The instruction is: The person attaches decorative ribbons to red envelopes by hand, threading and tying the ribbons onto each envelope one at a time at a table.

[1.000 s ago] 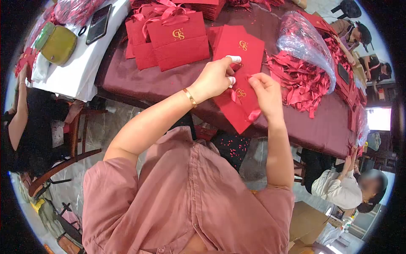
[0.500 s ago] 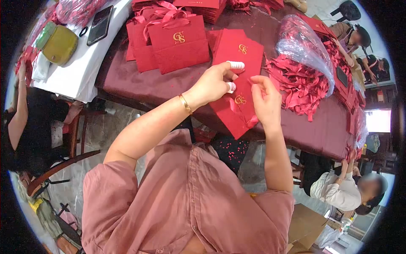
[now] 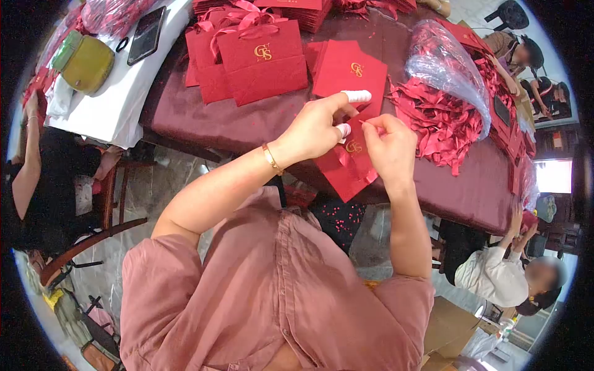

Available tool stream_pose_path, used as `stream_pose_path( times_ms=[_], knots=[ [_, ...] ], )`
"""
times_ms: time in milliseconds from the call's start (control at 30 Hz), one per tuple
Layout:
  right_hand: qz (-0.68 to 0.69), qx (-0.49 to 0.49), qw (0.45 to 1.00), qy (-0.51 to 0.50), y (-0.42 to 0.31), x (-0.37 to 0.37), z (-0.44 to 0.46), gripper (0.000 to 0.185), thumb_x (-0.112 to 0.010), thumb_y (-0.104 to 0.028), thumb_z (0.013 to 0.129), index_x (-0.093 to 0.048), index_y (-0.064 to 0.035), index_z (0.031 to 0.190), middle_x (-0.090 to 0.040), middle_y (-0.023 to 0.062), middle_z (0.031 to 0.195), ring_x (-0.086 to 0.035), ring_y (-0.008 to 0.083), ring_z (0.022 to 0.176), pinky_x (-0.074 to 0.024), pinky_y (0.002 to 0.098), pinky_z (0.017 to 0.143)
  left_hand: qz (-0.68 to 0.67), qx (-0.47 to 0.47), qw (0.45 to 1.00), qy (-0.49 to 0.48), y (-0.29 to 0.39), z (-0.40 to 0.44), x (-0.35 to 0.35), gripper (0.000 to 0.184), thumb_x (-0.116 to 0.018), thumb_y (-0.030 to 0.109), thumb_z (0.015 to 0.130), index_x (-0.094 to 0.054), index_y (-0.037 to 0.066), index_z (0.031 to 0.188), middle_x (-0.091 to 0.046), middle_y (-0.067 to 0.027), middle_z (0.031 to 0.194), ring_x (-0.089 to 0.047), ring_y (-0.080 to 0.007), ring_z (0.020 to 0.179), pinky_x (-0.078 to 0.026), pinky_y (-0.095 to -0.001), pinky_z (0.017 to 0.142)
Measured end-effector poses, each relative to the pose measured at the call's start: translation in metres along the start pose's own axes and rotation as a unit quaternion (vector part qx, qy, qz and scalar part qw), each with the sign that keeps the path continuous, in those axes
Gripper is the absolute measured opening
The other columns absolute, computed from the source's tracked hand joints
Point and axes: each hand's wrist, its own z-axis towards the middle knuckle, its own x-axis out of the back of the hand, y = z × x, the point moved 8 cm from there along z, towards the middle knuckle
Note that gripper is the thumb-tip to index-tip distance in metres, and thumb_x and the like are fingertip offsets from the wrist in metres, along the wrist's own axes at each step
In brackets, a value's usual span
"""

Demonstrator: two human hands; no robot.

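Note:
My left hand (image 3: 315,127) has white wraps on its thumb and index finger. Its curled fingers grip the upper part of a red paper gift bag (image 3: 346,176) with a gold monogram, tilted over the table edge. A red ribbon (image 3: 342,157) shows on the bag's lower part. Close by the left thumb, my right hand (image 3: 394,148) pinches thumb and index finger together at the bag's edge; what sits between the fingertips is too small to make out. Under my hands lie more flat red bags (image 3: 346,62), the top one with the same gold monogram.
Standing bags with ribbon handles (image 3: 263,62) are at the left. Loose red ribbons (image 3: 433,117) spill from a plastic bag (image 3: 442,59) at the right. A jar (image 3: 83,62) and phone (image 3: 146,37) rest on a white surface. Other people sit around the table.
My right hand has moved up and left toward the left thumb, and its fingers have closed into a pinch. My left index finger reaches slightly further right over the bags.

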Motion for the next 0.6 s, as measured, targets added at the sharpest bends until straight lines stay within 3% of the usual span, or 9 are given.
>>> stream_pose_path(
  times_ms=[167, 267, 600],
  knots=[
    [-0.011, 0.015, 1.0, -0.005, -0.007, 0.002, 0.0, 0.011, -0.069, -0.01, 0.077, -0.064, -0.0007, 0.076, -0.065, 0.0161, 0.074, -0.064, 0.0333, 0.069, -0.0506, 0.0426, 0.064, 0.046, -0.015, 0.999, 0.0, 0.005, -0.003, 0.0, 0.061, -0.056, -0.012, 0.084, -0.05, 0.013, 0.139, -0.065, -0.005, 0.101, -0.058, -0.0092, 0.079, -0.054, -0.0259, 0.071],
    [0.006, 0.025, 0.999, -0.039, -0.016, -0.002, -0.002, 0.011, -0.068, -0.01, 0.077, -0.063, -0.0007, 0.074, -0.065, 0.0165, 0.074, -0.064, 0.0343, 0.069, -0.0506, 0.0435, 0.064, 0.034, -0.009, 0.999, -0.003, 0.004, -0.005, -0.002, 0.061, -0.055, -0.012, 0.085, -0.049, 0.013, 0.14, -0.065, -0.0057, 0.104, -0.058, -0.0092, 0.081, -0.055, -0.026, 0.071],
    [-0.028, -0.008, 1.0, -0.002, -0.002, 0.01, 0.002, 0.011, -0.069, -0.01, 0.076, -0.064, -0.001, 0.074, -0.064, 0.0161, 0.071, -0.064, 0.0334, 0.068, -0.0505, 0.0425, 0.063, -0.034, -0.013, 0.999, -0.007, 0.008, -0.009, -0.003, 0.065, -0.054, -0.013, 0.084, -0.046, 0.013, 0.143, -0.065, -0.0062, 0.105, -0.056, -0.0075, 0.082, -0.053, -0.0241, 0.071]
  ],
)
